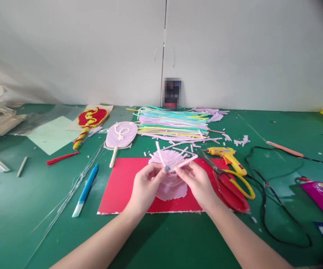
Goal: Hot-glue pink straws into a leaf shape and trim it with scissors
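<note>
My left hand (147,183) pinches a short lilac pipe cleaner (159,152) between thumb and finger, its free end pointing up and away. Between the thumb and finger of my right hand (197,182) is another lilac length (188,161), slanting up to the right. Whether the two pieces join at my fingertips I cannot tell. Under both hands lies a round lilac panel (172,192) made of pipe cleaners set side by side in a chevron pattern. It rests on a red board (119,186), partly hidden by my fingers.
Red-handled scissors (230,190) and a yellow glue gun (227,155) lie right, with a black cord (264,198). Behind is a pile of coloured pipe cleaners (172,121). Left are a lilac fan (121,135), a red fan (92,117), a blue pen-like tool (87,188) and thin wires (73,190).
</note>
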A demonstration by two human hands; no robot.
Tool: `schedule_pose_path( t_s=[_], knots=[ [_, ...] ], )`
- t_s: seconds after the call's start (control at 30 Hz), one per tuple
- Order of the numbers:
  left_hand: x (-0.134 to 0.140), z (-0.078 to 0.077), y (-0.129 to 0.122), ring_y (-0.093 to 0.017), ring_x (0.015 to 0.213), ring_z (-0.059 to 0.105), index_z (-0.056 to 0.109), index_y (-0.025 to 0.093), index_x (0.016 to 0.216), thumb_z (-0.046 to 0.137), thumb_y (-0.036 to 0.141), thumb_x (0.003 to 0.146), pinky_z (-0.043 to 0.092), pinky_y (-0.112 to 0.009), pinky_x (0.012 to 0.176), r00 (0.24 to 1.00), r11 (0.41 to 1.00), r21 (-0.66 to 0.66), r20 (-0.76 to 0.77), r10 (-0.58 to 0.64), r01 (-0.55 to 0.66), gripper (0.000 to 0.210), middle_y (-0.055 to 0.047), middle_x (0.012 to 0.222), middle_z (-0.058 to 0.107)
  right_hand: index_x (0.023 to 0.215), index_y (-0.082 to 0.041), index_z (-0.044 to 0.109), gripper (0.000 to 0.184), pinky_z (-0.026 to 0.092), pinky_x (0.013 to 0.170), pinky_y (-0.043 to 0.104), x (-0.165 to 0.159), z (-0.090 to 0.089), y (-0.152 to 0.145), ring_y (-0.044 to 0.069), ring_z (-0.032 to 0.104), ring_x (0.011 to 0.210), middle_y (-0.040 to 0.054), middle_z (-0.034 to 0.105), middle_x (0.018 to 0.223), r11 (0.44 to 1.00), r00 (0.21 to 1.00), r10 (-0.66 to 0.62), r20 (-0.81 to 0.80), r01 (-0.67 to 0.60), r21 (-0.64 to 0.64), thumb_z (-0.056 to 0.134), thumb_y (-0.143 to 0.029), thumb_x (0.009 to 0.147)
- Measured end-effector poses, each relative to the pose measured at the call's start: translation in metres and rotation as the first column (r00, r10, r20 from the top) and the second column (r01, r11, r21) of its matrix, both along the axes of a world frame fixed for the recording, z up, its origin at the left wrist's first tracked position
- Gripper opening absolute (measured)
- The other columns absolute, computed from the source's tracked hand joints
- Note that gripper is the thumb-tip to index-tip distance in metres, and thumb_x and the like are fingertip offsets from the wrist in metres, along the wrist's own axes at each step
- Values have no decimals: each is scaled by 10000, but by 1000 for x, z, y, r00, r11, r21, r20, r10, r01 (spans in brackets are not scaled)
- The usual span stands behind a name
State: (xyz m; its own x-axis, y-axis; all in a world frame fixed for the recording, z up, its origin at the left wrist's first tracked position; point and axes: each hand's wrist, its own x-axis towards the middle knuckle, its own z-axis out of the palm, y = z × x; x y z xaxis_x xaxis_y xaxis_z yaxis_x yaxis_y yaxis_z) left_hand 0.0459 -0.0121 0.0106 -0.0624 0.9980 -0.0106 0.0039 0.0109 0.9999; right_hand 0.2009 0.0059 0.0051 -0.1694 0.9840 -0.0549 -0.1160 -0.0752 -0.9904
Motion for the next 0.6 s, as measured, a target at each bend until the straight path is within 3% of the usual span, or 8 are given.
schedule_pose_path(
  t_s=[0.23, 0.6],
  knots=[
    [10, -2, -7, -144, 750, 659, 665, 170, 777, 730, 376, 755, 498, -225, 716, 955, 990, -109, 272, 120, -93, 218, -6, 749, 711, 838, -209, 656, 246, 511, 789, 312, -7, -2, -1, 168, 650, 768, 9, 703, 803, 999, 992, -45, -120, 42, -26, 735, -422, 744],
    [17, -1, -14, -120, 747, 659, 660, 181, 787, 717, 327, 776, 497, -192, 713, 933, 982, -103, 309, 185, -160, 157, 8, 769, 722, 850, -216, 648, 194, 512, 808, 303, -11, -2, -5, 159, 651, 806, -3, 691, 830, 998, 988, -60, -144, 61, 2, 715, -382, 775]
  ],
)
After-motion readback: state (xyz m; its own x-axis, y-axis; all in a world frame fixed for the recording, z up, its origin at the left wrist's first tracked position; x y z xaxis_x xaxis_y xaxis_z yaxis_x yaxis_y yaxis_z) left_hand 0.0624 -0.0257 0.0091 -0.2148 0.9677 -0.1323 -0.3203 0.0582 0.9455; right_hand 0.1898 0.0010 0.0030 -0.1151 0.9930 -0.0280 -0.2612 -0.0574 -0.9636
